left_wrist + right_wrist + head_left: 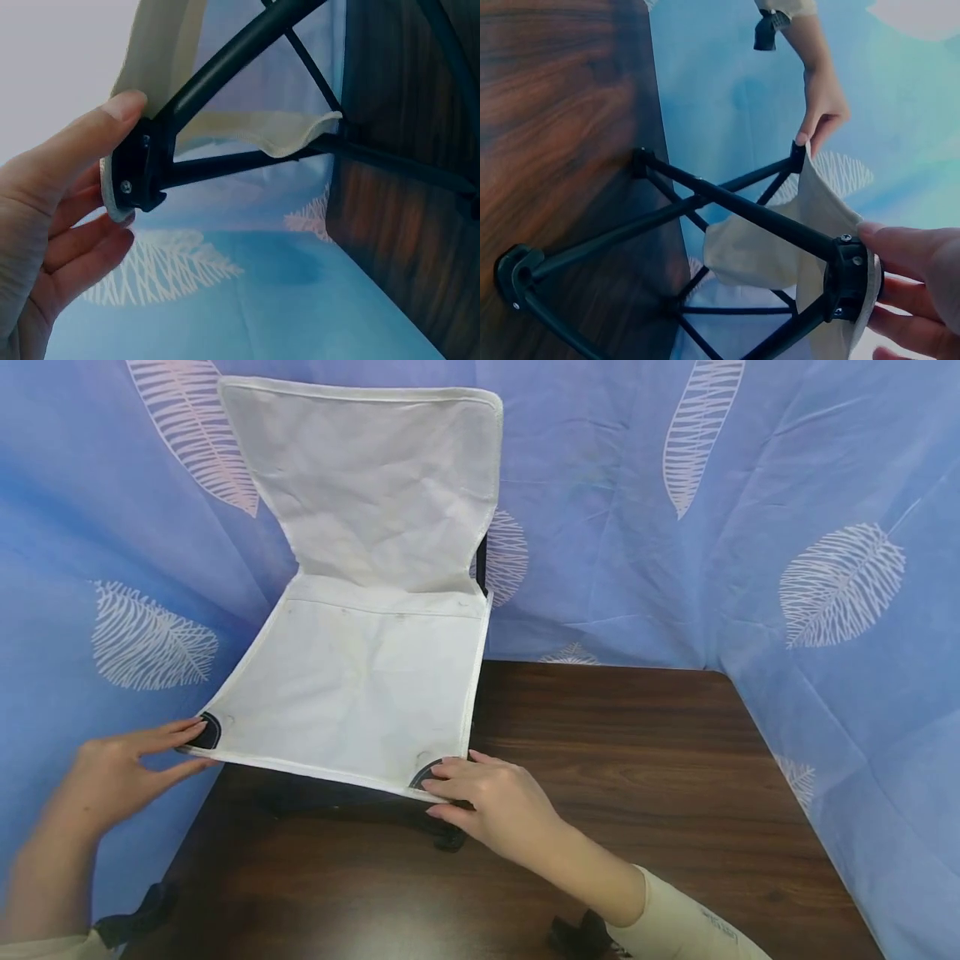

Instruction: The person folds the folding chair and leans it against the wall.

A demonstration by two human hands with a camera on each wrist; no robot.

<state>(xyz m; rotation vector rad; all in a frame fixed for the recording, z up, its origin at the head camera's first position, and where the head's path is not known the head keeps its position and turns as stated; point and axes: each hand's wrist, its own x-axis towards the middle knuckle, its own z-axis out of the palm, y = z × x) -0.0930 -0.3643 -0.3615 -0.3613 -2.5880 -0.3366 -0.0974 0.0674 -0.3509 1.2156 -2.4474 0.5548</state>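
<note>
A small folding chair with a white fabric seat (pixel 352 677) and upright backrest (pixel 375 477) stands unfolded on a wooden table. Its black tube legs (pixel 761 216) cross beneath the fabric. My left hand (pixel 123 768) pinches the front left corner, fingers over the black corner patch (pixel 212 732) and thumb below. In the left wrist view that thumb rests by the black corner joint (pixel 139 172). The front right corner is gripped by my right hand (pixel 498 797), fingers on top and thumb at the underside. The right wrist view shows the right corner joint (pixel 849 277) beside its fingertips.
The dark wooden table (pixel 637 777) extends to the right of the chair and in front of it. Blue cloth with white leaf prints (pixel 600 527) hangs behind and along both sides. A black foot (pixel 450 837) of the chair shows below the seat's front edge.
</note>
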